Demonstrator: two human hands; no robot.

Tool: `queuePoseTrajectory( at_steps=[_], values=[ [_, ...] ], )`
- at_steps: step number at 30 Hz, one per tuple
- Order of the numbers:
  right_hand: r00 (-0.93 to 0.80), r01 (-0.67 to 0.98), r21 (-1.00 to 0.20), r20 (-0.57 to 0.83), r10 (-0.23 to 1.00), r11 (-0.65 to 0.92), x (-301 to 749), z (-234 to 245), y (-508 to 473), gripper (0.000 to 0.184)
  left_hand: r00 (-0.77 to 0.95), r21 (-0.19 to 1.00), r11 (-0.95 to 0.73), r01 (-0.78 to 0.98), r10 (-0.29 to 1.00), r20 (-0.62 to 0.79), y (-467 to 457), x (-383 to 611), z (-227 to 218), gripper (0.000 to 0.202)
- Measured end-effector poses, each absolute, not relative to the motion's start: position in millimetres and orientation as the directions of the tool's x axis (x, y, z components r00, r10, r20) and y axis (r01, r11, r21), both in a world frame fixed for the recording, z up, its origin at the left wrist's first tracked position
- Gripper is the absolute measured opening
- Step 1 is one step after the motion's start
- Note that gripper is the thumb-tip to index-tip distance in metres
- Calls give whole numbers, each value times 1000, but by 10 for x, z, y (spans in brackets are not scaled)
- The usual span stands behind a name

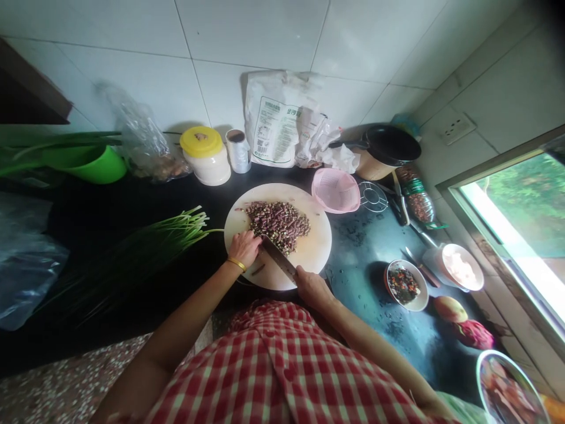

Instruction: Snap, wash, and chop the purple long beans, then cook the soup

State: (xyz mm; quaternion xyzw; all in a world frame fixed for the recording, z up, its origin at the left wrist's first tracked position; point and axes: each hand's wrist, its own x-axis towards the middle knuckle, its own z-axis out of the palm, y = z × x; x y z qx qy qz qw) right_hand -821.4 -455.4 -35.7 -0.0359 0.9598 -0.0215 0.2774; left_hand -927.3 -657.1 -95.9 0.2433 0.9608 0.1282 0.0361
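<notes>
A round white cutting board (309, 268) lies on the dark counter in front of me. On it is a heap of small chopped purple and pale green pieces (282, 224), like cut bean pods. My right hand (312, 288) grips the handle of a kitchen knife (280, 259), whose blade slants up and left across the board to the heap's near edge. My left hand (245, 247), with a gold bracelet on the wrist, presses down beside the blade's far end. Its fingers are curled together, and what they hold is hidden. A short dark piece (258, 270) lies near the board's front.
Green scallions (176, 229) lie to the left, one touching the board. A pink basket (336, 191) stands close behind its right edge. Rightward are a bowl of dark food (406, 285), a white pot (459, 268) and another knife (421, 267). A yellow-lidded jar (205, 156) stands behind.
</notes>
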Motion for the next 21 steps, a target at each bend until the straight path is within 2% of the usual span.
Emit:
queuePoseTrajectory(
  at_steps=[6, 9, 13, 21],
  values=[
    [-852, -41, -80, -518, -76, 996, -8173, -372, -4566, 16, -843, 225, 822, 522, 537, -7, -6571, -9345, -950, 13],
    [-855, -51, -83, -512, -87, 995, -8166, -379, -4567, 16, -788, 197, 766, 612, 613, 61, -6660, -9355, -902, 19],
    [-862, -51, -91, -500, -90, 994, -8150, -393, -4558, 16, -752, 165, 734, 659, 640, 157, -6788, -9355, -862, 22],
    [-844, -11, -86, -534, -55, 996, -8074, -373, -4513, 17, -647, 65, 644, 762, 757, 92, -6583, -9416, -956, 21]
  ],
)
